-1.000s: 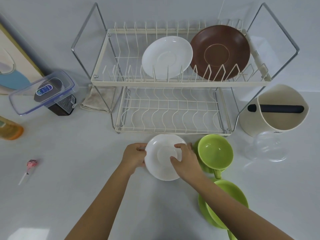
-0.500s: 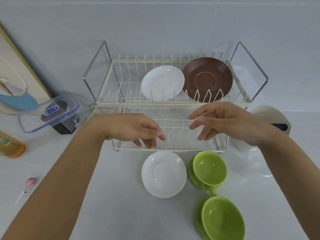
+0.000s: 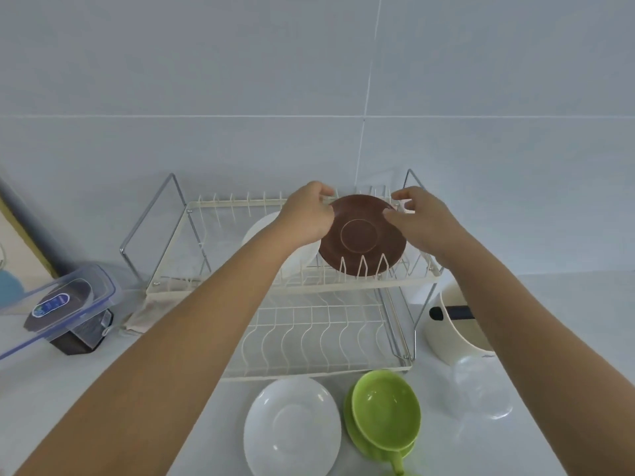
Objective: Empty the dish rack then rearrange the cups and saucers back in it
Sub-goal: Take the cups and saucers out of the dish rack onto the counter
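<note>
At the centre of the frame, the two-tier dish rack (image 3: 192,286) stands against the tiled wall, its lower tier bare. In its upper tier the brown saucer (image 3: 360,235) stands on edge, gripped at its rim by the left hand (image 3: 307,214) and right hand (image 3: 421,221). Below, on the counter, lie a white saucer (image 3: 292,427) and green cup (image 3: 386,410).

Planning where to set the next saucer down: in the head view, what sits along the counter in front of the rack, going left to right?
White saucer → green cup on its green saucer → clear plastic lid. Both hands are up at the brown saucer on the rack's top tier.
</note>
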